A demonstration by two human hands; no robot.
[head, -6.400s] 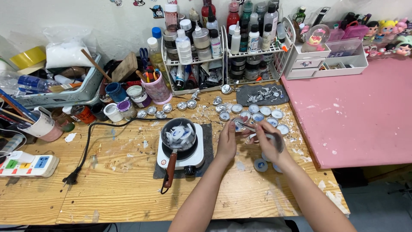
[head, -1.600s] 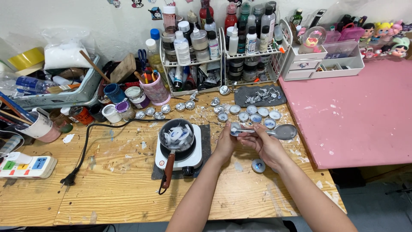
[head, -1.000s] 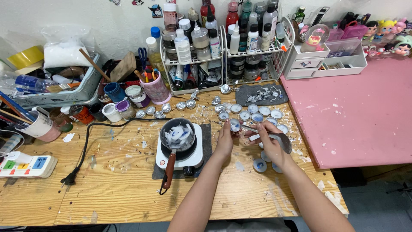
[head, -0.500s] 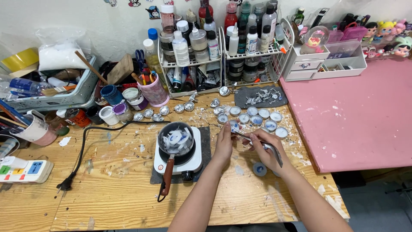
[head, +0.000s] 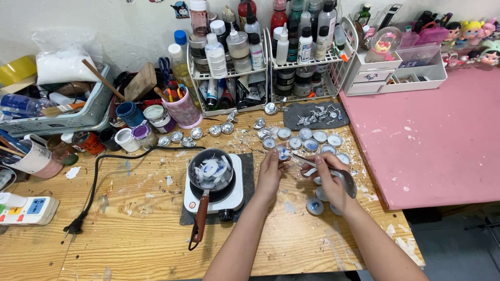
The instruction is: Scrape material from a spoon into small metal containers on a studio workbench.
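At far left: a white power strip (head: 27, 209) is lying on the wooden worktop (head: 130, 229), and a black cord (head: 99, 177) is running from near it toward the hot plate.
Back left: a grey basket (head: 57, 117) of supplies and a pink patterned cup (head: 183, 108) holding scissors are standing against the wall.
Left of centre: a small black pan (head: 211, 174) with a reddish-brown handle is sitting on a white hot plate (head: 214, 193); pale wax chunks are lying in the pan.
Back centre: two wire racks (head: 263, 57) are holding bottles and jars.
Left hand (head: 271, 169): it is closing around a small round metal cup (head: 283, 152), held just above the worktop beside the hot plate.
Right hand (head: 328, 174): it is gripping a metal spoon-like tool (head: 333, 174), whose thin end is pointing into the held cup while its broad end is jutting right.
Change: compared with a moment ago, the tool's tip is now meeting the cup, both hands having drawn together; judged from this, the cup in hand is being worked rather than picked or set down.
Around the hands: rows of similar metal cups (head: 312, 140) are lying just behind, and a few (head: 314, 206) are lying nearer the worktop edge.
At right: a pink surface (head: 437, 151) is adjoining the worktop, with white drawers (head: 396, 78) behind.
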